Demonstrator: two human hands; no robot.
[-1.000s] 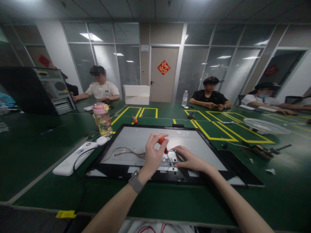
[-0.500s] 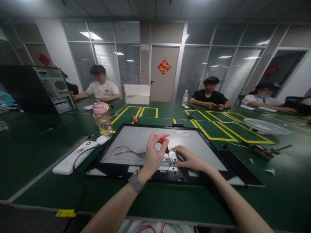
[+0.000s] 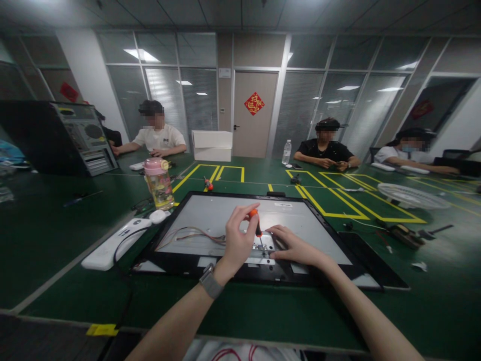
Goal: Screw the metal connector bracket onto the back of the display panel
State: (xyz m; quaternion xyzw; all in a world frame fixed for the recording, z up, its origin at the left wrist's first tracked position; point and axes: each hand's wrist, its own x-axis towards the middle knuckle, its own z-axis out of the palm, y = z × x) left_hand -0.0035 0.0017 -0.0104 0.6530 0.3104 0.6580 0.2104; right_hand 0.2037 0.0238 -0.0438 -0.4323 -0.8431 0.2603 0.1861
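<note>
One green bench (image 3: pixel 56 235), marked with yellow tape lines, fills the room, and three other people sit along its far side: a person in a white top (image 3: pixel 160 139), a person in black (image 3: pixel 323 150) and a person at the right edge (image 3: pixel 398 154) who is partly cut off. One computer tower (image 3: pixel 56 138) lies on its side at the far left, its near end lost in shadow. One monitor panel (image 3: pixel 210 215) lies face down on the bench right in front of the wearer, with a grey metal back inside a black frame. Beyond it stand one white box (image 3: pixel 211 146), one round fan grille (image 3: pixel 412 195), one white power strip (image 3: pixel 112 244), one pink-lidded bottle (image 3: pixel 159 184) and one clear water bottle (image 3: pixel 286 152). A bundle of thin wires (image 3: pixel 191 234) trails across the panel's back towards one small metal plate (image 3: pixel 267 246) near its lower edge. The left hand (image 3: pixel 236 240), a wristwatch (image 3: pixel 210 284) on its wrist, pinches the orange-handled screwdriver (image 3: pixel 256 226) upright between thumb and fingertips, with the tip down on the plate; the tip itself is too small to make out. The right hand (image 3: pixel 296 248) lies flat and spread, its fingers touching the panel just beside the plate. A second screwdriver (image 3: pixel 207 184) lies far behind the panel
</note>
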